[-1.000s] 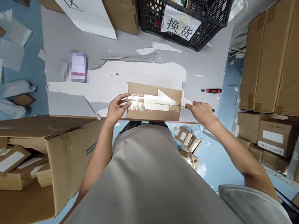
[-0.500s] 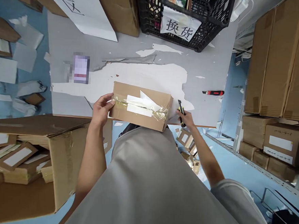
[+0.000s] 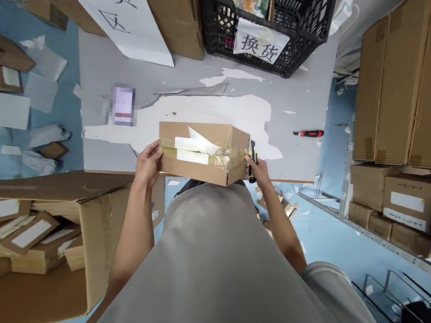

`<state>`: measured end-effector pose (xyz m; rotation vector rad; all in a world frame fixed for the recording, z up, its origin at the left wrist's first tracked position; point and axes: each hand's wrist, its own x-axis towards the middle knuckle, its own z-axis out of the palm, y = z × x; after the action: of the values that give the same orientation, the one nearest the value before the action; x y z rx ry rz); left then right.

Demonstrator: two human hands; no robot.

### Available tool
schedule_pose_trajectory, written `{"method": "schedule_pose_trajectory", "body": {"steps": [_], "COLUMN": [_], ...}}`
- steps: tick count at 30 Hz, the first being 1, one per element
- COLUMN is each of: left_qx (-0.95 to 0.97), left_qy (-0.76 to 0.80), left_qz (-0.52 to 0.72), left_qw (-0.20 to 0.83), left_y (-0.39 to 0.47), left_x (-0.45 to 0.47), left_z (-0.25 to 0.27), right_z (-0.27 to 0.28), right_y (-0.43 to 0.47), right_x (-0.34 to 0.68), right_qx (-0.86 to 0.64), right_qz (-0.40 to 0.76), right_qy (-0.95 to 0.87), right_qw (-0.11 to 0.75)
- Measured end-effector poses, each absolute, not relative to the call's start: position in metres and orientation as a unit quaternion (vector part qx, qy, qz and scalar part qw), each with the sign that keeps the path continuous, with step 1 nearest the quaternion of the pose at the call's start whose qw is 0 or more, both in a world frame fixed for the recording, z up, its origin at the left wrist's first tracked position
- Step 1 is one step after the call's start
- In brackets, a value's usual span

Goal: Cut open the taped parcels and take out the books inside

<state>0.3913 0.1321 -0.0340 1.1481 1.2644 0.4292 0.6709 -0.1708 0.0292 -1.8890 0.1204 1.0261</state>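
A taped cardboard box (image 3: 200,168) with a torn white label lies at the table's near edge, close to my body. My left hand (image 3: 149,162) grips its left end, thumb on the near face. At the right end, my right hand (image 3: 257,170) is closed around a black and yellow utility knife (image 3: 252,159), its fingertips touching the box's side. The knife stands roughly upright in the picture, beside the box. Whether its blade is out I cannot tell.
A red and black utility knife (image 3: 309,133) lies on the torn-surfaced table (image 3: 294,93). Behind stands a black plastic crate (image 3: 217,33). A large open carton (image 3: 101,242) of parcels is at the lower left. Stacked boxes (image 3: 404,204) fill the shelf at right.
My right hand, with the knife, has moved left against the box's right end. The box has turned slightly and shifted left, showing more of its right side. The view has shifted a little.
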Motion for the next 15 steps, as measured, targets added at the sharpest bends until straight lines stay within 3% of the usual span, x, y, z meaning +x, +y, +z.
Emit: {"method": "schedule_pose_trajectory", "body": {"steps": [6,10,15], "left_qx": [0.543,0.534,0.574], "left_qy": [0.503,0.500,0.459], "left_qz": [0.176,0.118,0.005], "left_qw": [0.649,0.672,0.678], "left_y": [0.129,0.107,0.081], "left_x": [0.408,0.453,0.487], "left_z": [-0.041,-0.059,-0.075], "right_z": [0.113,0.162,0.166], "right_y": [-0.167,-0.168,-0.156], "right_x": [0.679,0.694,0.694], "right_qx": [-0.838,-0.907,-0.947], "right_qz": [0.308,0.224,0.185], "right_qy": [-0.051,-0.087,-0.134], "right_qw": [0.447,0.347,0.226]}}
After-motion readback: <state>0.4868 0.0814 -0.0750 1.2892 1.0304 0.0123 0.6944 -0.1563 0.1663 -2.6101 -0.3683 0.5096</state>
